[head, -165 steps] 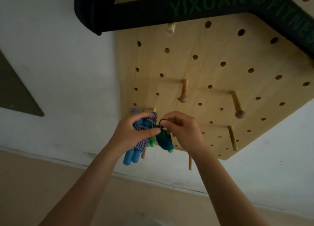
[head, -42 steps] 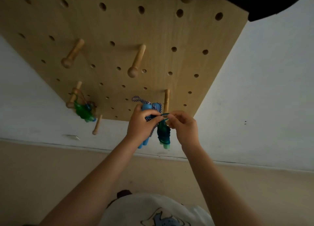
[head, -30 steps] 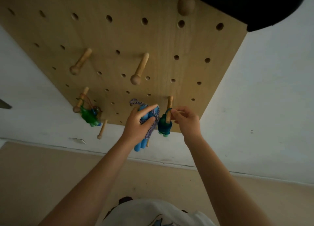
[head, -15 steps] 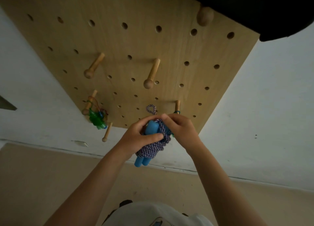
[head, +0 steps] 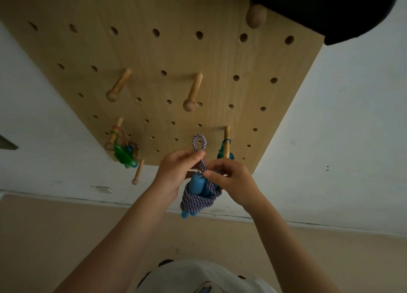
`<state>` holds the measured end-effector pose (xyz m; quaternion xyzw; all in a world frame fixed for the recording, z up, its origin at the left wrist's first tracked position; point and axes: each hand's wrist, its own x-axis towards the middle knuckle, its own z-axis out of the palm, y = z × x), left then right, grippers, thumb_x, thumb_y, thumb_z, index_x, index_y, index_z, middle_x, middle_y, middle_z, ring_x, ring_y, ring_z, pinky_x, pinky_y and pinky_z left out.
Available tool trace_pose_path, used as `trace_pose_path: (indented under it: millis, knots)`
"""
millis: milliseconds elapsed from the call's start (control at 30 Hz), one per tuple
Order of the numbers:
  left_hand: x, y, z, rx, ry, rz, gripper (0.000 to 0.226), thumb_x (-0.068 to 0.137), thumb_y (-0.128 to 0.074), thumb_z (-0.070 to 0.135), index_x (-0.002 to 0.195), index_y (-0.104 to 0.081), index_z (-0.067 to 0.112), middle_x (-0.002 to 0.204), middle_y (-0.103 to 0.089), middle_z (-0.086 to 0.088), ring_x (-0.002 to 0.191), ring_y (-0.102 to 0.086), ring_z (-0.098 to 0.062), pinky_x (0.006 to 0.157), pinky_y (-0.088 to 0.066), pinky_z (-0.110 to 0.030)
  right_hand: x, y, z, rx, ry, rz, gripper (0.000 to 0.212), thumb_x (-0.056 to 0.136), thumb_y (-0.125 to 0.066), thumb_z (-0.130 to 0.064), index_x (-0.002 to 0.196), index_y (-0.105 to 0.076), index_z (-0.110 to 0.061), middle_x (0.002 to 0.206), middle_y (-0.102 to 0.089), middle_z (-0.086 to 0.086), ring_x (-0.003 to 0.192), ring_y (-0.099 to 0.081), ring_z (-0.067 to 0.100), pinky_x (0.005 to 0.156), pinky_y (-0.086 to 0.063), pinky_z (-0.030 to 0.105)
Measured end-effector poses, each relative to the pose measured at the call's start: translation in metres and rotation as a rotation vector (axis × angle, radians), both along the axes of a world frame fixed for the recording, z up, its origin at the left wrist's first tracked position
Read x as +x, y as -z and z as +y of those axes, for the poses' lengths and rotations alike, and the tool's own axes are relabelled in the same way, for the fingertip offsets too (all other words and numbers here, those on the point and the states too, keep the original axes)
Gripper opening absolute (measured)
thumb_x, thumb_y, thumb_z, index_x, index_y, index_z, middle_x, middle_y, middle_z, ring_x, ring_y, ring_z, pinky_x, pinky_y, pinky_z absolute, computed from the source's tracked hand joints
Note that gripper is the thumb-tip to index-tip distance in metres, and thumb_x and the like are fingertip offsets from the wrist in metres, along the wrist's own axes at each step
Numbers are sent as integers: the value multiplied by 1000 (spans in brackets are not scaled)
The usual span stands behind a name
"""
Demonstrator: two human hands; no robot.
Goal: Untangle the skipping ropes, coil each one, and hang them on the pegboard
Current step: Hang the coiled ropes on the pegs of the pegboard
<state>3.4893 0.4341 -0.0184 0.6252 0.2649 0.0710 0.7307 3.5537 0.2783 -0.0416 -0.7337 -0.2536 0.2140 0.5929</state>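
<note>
Since a moment earlier, the teal rope (head: 224, 155) has left the person's right hand (head: 229, 180) and now hangs by its loop on a lower peg (head: 226, 138) of the wooden pegboard (head: 176, 50), so two ropes appear hung. The other is a green rope (head: 123, 154), hanging on a peg (head: 113, 134) further left. Both hands have moved to the last bundle, a coiled blue and white rope (head: 198, 196) with blue handles, held in front of the board's lower edge. The left hand (head: 176, 173) pinches the cord just under a small loop (head: 199, 142) that stands up above the fingers. The right hand's thumb and fingers curl around the cord at the top of a handle. Judging by this, only this rope remains to hang, and several pegs above are free. There are no containers in view; the pegs do the holding.
</note>
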Motion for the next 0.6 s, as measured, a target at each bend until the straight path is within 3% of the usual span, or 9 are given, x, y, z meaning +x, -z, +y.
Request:
trace_pose_path:
  millis: [133,233,367,500,600]
  knots:
    - [-4,3,-10,107,114,-20,6,87,-74,14,87,-75,8,75,-76,-1,71,-71,-10,66,-55,-19,-1,-9,-3,116,89,76,14,96,-61,-24,99,-67,-11,80,-70,-6,76,-64,7,66,-50,21]
    - [-6,5,-17,138,171,-12,8,88,-72,13,91,-76,7,77,-77,-1,73,-72,-8,64,-55,-18,4,-17,-7,137,117,80,15,96,-61,-20,91,-70,-9,72,-68,-6,70,-62,8,62,-49,23]
    - [-2,5,-17,164,162,-21,15,90,-71,13,101,-76,4,92,-77,-9,83,-73,-15,71,-59,-25,7,-14,-10,133,142,95,17,97,-60,-15,86,-69,-7,72,-68,-1,68,-61,10,62,-50,24]
    - [2,15,-16,163,121,-21,6,90,-71,16,94,-74,12,88,-76,-2,89,-72,-18,79,-60,-30,6,-4,-16,125,169,157,16,99,-57,-14,93,-65,-2,79,-71,3,71,-64,15,65,-53,26]
    - [11,25,-20,251,149,32,9,90,-72,26,91,-75,18,88,-77,-2,91,-72,-22,83,-57,-46,9,2,-21,120,195,232,12,98,-56,-8,98,-62,2,86,-73,13,69,-65,20,61,-56,29]
